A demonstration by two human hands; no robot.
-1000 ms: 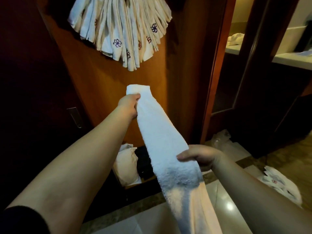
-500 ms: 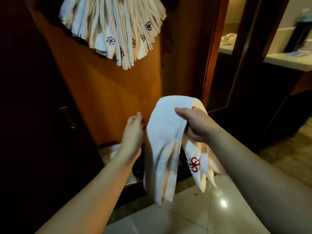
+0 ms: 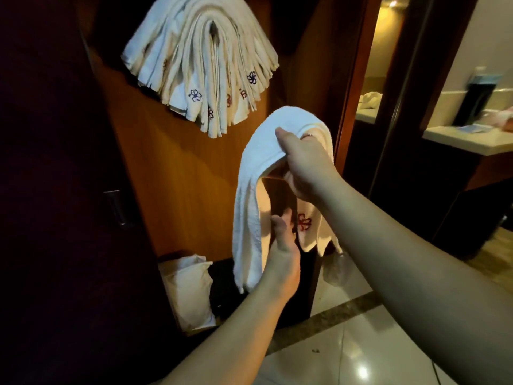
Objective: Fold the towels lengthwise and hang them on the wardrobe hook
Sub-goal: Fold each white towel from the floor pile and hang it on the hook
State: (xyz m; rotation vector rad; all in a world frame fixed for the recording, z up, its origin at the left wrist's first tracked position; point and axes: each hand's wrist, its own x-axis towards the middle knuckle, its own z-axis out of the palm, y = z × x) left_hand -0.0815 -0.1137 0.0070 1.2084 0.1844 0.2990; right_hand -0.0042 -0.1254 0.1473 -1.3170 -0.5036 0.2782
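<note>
**Soft towel draped over one hand, hook already crowded**

Wooden wardrobe panel [image 3: 177, 173] fills the background, and a thick fan of folded towels [image 3: 200, 65] hangs from the hook [image 3: 213, 30] at the upper left. Below it, the towel [image 3: 258, 168] in work is folded into a long strip and lies draped over the right hand [image 3: 305, 165], whose thumb and fingers pinch it at the bend. Both ends hang down freely; the far end shows a red embroidered flower [image 3: 303, 221]. The left hand [image 3: 281, 245] is loosely spread and rests against the inner side of the near hanging end, not gripping it.

I judge the towel light, soft and limp, not slippery and not fragile. It keeps no shape alone, so the best hold is at the bend, with the layers kept together.

Room for moving is open between the hands and the hook, up and to the left. The hook itself looks nearly full, so the fold may slip off, and the door frame [image 3: 358, 79] stands close on the right
</note>
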